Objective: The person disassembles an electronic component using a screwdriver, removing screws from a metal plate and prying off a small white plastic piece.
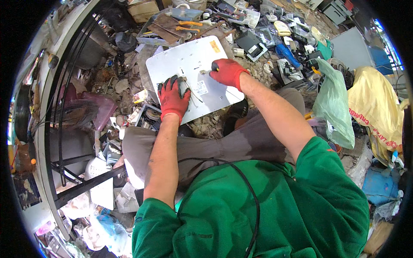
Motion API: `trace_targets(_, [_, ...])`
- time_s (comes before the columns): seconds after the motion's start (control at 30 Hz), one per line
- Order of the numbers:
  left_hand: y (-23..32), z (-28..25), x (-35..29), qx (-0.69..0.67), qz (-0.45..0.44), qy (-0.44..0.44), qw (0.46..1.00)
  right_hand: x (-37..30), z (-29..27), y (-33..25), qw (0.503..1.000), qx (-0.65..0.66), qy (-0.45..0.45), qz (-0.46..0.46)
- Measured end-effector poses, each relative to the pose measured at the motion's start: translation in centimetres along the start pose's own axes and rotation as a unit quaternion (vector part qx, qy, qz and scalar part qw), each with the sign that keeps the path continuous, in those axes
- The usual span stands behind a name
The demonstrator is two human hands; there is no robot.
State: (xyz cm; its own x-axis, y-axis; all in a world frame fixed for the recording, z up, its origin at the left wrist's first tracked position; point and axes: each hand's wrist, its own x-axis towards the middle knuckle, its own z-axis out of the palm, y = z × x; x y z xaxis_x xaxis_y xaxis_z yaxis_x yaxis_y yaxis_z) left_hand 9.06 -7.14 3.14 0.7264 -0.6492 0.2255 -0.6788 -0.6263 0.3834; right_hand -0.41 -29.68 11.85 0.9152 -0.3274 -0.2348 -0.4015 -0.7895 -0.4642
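A flat pale grey metal panel with small holes, a white label and a yellow sticker lies tilted over my knees. My left hand, in a red and black glove, presses flat on the panel's lower part beside the white label. My right hand, gloved the same way, is closed around a tool with a yellow and black handle, its tip set against a small fitting near the panel's middle. My grey trousers and green shirt fill the lower frame.
Scrap electronics, cables and broken parts cover the ground all around. A tray with orange-handled pliers lies behind the panel. A green plastic bag and a yellow bag sit at the right. A black metal frame stands at the left.
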Motion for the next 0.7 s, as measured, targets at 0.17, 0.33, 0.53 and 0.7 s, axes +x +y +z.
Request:
trace_targets(0.17, [1.3, -0.2, 0.3, 0.005, -0.015, -0.036, 0.999, -1.2, -1.3, 1.7, 1.000, 0.024, -0.009, -0.009])
trace_targets(0.33, [1.5, -0.2, 0.4, -0.003, 0.005, -0.003, 1.000, -5.4, -3.2, 5.9, 0.859, 0.511, 0.023, 0.007])
trace_targets(0.53, [5.5, -3.0, 0.2, -0.143, 0.154, 0.017, 0.977, -12.9, -4.0, 6.5, 0.767, 0.621, 0.130, -0.097])
trace_targets(0.7, [11.9, -7.3, -3.0, -0.194, 0.056, -0.410, 0.889, -16.1, -1.4, 7.9, 0.903, 0.379, 0.187, -0.082])
